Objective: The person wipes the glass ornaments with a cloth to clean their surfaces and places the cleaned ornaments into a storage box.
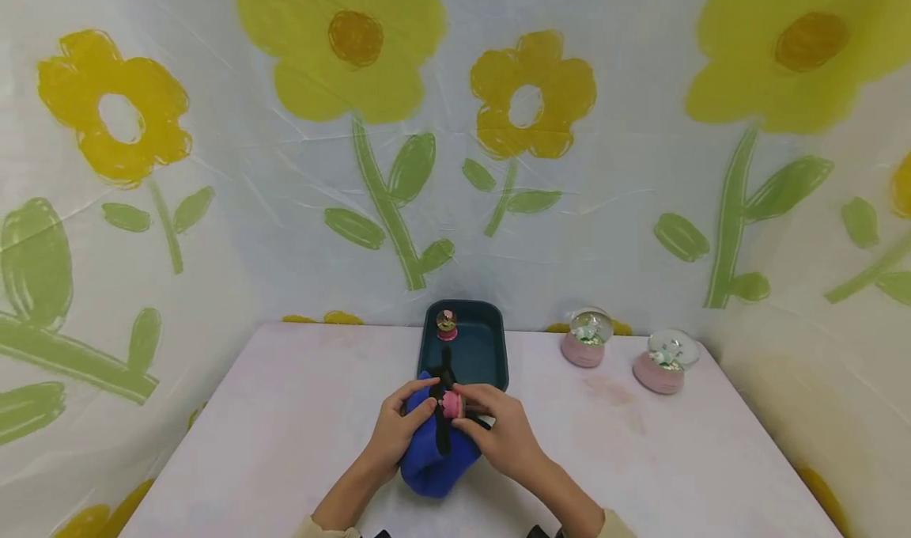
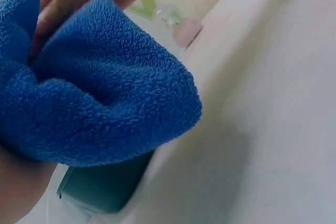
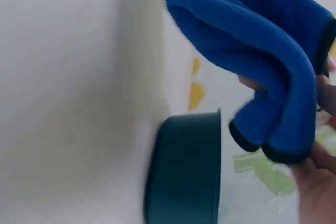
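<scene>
Nearby, tray (image 1: 478,350) and snow globes (image 1: 658,373) beyond cloth (image 1: 432,468)

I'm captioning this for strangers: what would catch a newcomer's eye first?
Probably the big yellow flowers on the backdrop. Next, the vivid blue cloth in the person's hands, in front of the dark tray; then the two pink-based snow globes on the table's right side.

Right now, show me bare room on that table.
Bare: the pale tabletop left of the hands, and its right front, nearer than two pink-based clear globes. Crowded: the middle, where the hands hold blue fuzzy cloth and something pink by the dark teal rectangular tray.
</scene>
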Tool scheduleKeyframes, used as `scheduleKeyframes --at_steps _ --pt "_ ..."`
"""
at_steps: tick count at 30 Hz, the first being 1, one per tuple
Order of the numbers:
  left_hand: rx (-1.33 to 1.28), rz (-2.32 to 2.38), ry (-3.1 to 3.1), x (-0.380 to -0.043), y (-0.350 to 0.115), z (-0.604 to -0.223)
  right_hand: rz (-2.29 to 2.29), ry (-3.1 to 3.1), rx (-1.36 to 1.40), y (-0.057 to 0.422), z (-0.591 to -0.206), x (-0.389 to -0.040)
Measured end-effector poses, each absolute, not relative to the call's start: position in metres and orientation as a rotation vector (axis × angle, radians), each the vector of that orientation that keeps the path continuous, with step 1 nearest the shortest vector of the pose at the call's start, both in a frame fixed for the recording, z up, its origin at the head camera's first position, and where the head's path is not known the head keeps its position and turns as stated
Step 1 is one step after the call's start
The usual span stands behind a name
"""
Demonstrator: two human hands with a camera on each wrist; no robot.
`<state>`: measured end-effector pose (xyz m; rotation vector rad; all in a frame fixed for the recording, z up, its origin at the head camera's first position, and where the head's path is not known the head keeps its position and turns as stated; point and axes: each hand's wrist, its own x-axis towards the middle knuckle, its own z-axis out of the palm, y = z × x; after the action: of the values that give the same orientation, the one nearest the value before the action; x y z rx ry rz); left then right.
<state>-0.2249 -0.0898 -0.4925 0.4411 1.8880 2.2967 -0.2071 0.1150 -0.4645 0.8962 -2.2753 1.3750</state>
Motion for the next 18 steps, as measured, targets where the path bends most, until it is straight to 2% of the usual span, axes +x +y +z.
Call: scheduleKeyframes --at_steps 4,7,14,18 --pt "0.492 2.276 1.928 -0.2220 -0.0904 -0.4954 1.606 -2.458 0.708 0.1164 -0.4606 -0.2049" --pt "0.520 2.264 1.963 -0.2216 -0.0899 -0.4951 1.569 -2.525 0.656 0.1155 -0.4572 -0.2065" --pt "0.472 2.234 1.993 -0.2202 -0.0883 -0.4972 0.968 -2.266 1.070 0.1160 -0.4605 -0.2119" --pt "0.451 2.228 1.982 -0.2214 -0.0836 -0.4964 0.822 -2.153 1.122 0.1200 -0.4627 -0.2124"
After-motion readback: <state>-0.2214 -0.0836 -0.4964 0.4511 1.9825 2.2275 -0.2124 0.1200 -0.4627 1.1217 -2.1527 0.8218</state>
